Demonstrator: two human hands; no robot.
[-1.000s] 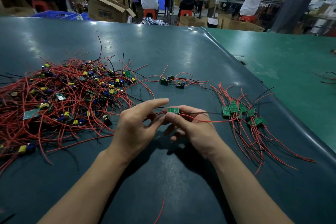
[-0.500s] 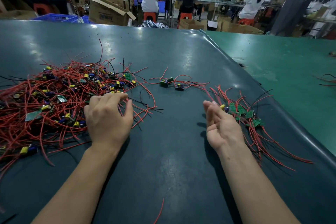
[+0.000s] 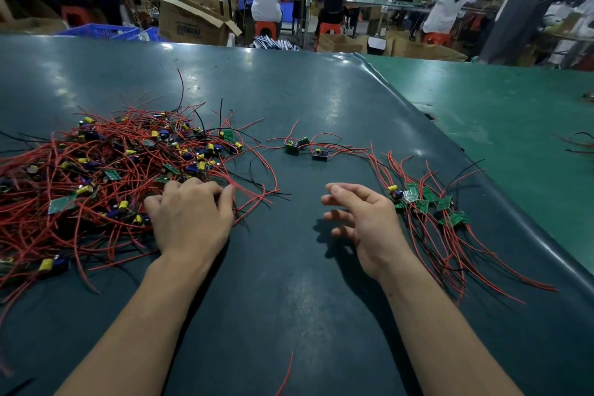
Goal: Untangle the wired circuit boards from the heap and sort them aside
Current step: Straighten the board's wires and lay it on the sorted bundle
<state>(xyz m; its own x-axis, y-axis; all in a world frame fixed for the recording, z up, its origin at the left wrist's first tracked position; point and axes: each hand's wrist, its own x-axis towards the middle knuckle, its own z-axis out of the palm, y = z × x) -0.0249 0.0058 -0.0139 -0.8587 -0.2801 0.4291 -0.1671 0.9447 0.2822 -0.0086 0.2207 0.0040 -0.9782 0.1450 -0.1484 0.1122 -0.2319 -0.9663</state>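
Heap: a wide tangle of red-wired circuit boards [image 3: 106, 177] covers the left part of the dark table [image 3: 289, 299]; red wires cross every way, with a few black ones, and small green boards, yellow parts and blue parts show among them.
Left hand: the left hand [image 3: 193, 219] lies palm down on the near right edge of the heap, fingers bent and spread over the red wires and touching them; whether any wire is pinched under the fingers cannot be told.
Loose wire: one short red wire piece [image 3: 286, 373] lies alone on the table between the two forearms, near the bottom edge.
Middle boards: a small group of boards [image 3: 305, 149] with red leads sits beyond the hands, apart from the heap and apart from the sorted pile.
Right hand: the right hand [image 3: 366, 225] hovers over bare table with the palm turned leftward, fingers apart and loosely curved, holding nothing; it is just left of the sorted pile and does not touch it.
Sorted pile: a cluster of green boards [image 3: 427, 202] lies near the table's right edge, their red and black leads trailing toward the near side.
Green surface: a lighter green tabletop [image 3: 514, 125] adjoins on the right, with a few stray wires at its far right edge.
Background: people sit on red stools at long benches, with cardboard boxes [image 3: 193, 21] behind the table.
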